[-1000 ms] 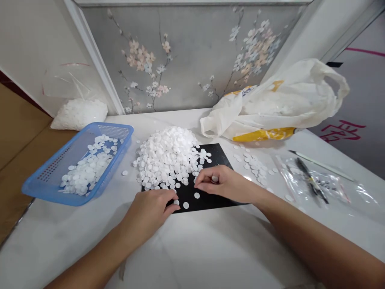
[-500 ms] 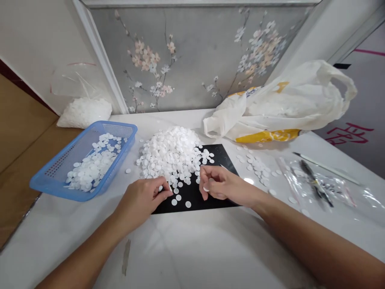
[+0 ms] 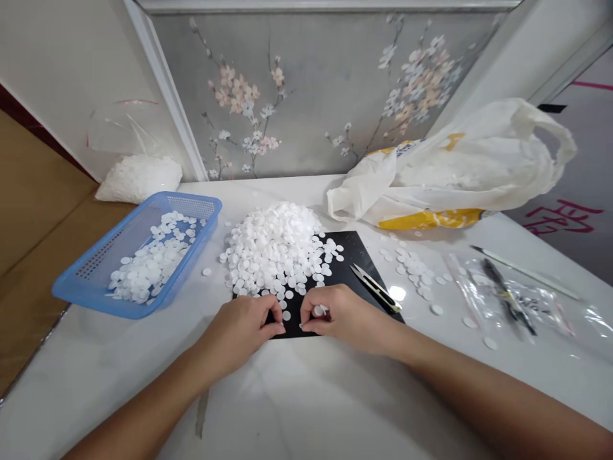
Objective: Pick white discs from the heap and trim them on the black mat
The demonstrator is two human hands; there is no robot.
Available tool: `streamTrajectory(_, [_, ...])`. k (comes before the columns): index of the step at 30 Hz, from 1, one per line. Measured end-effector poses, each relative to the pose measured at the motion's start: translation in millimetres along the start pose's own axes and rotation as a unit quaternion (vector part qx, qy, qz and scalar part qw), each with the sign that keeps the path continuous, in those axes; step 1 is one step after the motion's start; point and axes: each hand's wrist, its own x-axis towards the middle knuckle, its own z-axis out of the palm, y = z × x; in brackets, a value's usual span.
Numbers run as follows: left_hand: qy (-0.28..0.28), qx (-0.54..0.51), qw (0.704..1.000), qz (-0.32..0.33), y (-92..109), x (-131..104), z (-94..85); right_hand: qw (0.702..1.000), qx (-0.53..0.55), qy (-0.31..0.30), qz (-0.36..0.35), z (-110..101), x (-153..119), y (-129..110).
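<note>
Thumb and fingers of my left hand (image 3: 246,327) are pinched at the front edge of a black mat (image 3: 345,278), with a sliver of white at the tips that looks like a disc's edge. Opposite it, my right hand (image 3: 340,316) is curled, holding small white discs (image 3: 318,310) in its bent fingers. Another white edge shows at its thumb tip. Between and behind the hands lies a large pile of white round discs (image 3: 275,246), partly covering the mat. Thread snips (image 3: 376,287) rest on the mat beside my right hand.
To the left stands a blue plastic basket (image 3: 86,291) partly filled with discs, with a clear bag of white pieces (image 3: 138,179) behind. A white plastic bag (image 3: 454,172) lies back right. Loose discs (image 3: 416,268), a pen (image 3: 527,273) and a black tool (image 3: 508,297) lie right.
My right hand has moved left and toward me, uncovering the snips. My left hand has shifted slightly right and nearer. The loose discs at the mat's front are now mostly gone from view.
</note>
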Motion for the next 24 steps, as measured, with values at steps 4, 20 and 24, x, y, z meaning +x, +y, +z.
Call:
streamTrajectory(4, [-0.003,-0.070,0.997,-0.008,-5,-1,-1.1,0.998,-0.039,0.037,-0.030,-3,3,3])
streamTrajectory(20, [0.016,-0.594,0.804,-0.041,-19,11,-22.3,0.995,0.033,0.081,0.052,-31,-8,19])
streamTrajectory(24, [0.018,-0.553,0.830,-0.073,-19,12,-18.2,0.992,-0.111,0.061,0.005,-16,-6,14])
